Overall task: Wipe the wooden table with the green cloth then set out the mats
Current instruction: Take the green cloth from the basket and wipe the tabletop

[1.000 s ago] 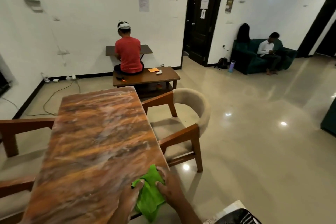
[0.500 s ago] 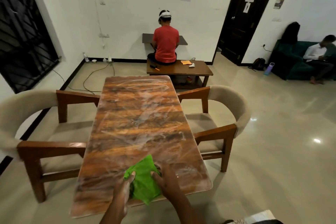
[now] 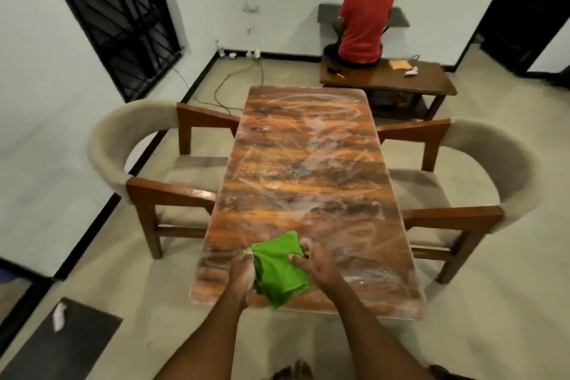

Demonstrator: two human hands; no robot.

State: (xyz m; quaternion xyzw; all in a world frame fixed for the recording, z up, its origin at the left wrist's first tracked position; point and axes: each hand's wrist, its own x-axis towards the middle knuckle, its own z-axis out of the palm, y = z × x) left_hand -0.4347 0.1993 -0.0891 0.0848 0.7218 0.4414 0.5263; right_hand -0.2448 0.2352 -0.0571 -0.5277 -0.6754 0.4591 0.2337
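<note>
**Holding the green cloth at the near end of a smeary table**

Gripping the green cloth with both hands is pretty much the whole story here. The left hand has its fingers curled into the cloth's left edge, and the right hand is pinching the right side, fingers bent around the fabric. The cloth is bunched up between them, sitting over the near end of the wooden table, a bit left of the middle, with one corner hanging down toward the near edge. Can't tell if the bottom of it is actually flat on the wood or lifted slightly.

The tabletop is long, reddish-brown, and covered in whitish streaky swirls from one end to the other, heaviest around the far end and the middle.

Other stuff around:
- an armchair on the left and an armchair on the right, both with beige curved backs and wooden arms, tucked in close to the table's long sides
- past the far end, a lower wooden coffee table with a person in a red shirt sitting on it, back to the camera, facing the wall
- an orange pad and a small white object on that low table, too blurry to identify
- a barred window on the left wall, cables trailing across the floor below it
- a dark mat on the floor at bottom left
</note>
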